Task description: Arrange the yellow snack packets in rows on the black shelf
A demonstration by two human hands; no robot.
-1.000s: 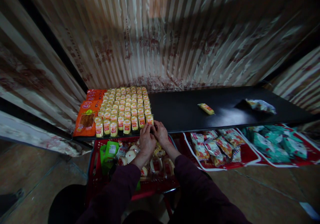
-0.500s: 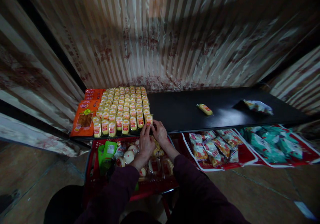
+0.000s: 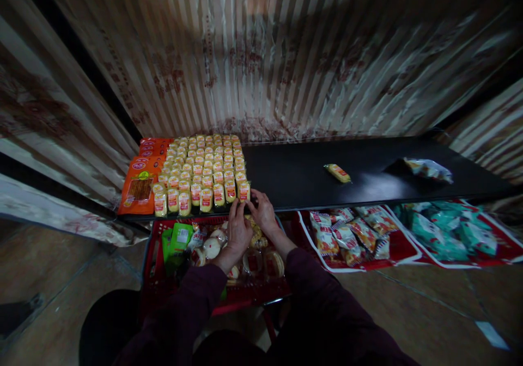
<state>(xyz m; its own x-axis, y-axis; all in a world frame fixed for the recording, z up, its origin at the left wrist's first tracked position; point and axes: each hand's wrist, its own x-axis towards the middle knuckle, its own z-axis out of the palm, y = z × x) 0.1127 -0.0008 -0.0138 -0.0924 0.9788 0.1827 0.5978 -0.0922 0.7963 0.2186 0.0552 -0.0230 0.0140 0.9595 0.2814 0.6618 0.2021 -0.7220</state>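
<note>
Rows of small wrapped yellow cakes [image 3: 195, 194] with red-and-white labels stand packed on the left part of a black shelf [image 3: 286, 175]. At the front right corner of the rows, a wrapped cake [image 3: 244, 191] stands upright beside its neighbour. My left hand [image 3: 239, 230] has its fingertips together at this cake's lower edge. My right hand [image 3: 262, 213] is closed in at the same cake's lower right side, with its thumb near the left fingers. Another wrapped cake [image 3: 338, 173] lies alone on its side farther right on the shelf.
Orange snack packets [image 3: 141, 186] lie left of the cakes. A clear-wrapped pack [image 3: 429, 170] lies at the shelf's right. Below the shelf's front edge are a red basket [image 3: 153, 290] of mixed snacks and red baskets with white rims [image 3: 327, 267]. A striped curtain [image 3: 278, 55] hangs behind.
The camera view has shifted slightly, so the shelf sits a little higher in the picture. Both hands stay at the corner cake, which has barely moved among the rows.
</note>
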